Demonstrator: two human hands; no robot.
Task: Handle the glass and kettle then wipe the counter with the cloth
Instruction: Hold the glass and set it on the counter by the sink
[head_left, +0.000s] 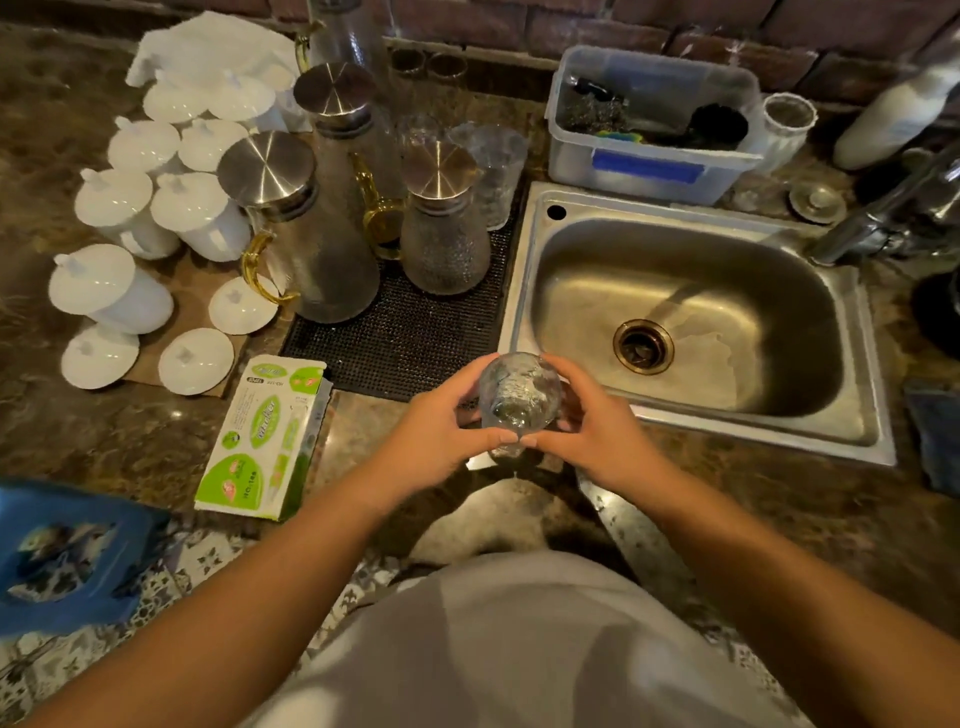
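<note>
A clear textured glass (518, 397) is held above the counter's front edge, just left of the sink. My left hand (441, 434) grips its left side and my right hand (592, 431) grips its right side, thumbs meeting at the near end. Three glass kettles with steel lids and gold handles (306, 244) (444, 228) (345, 130) stand on the black drying mat (405, 343). A dark blue cloth (935, 436) lies on the counter at the far right, partly cut off by the frame.
A steel sink (691, 322) with a tap (883, 218) sits on the right. Several white lidded cups (119, 291) crowd the left. A green and white box (265, 436) lies near the front edge. A plastic tub (649, 124) stands behind the sink. More glasses (493, 166) stand on the mat.
</note>
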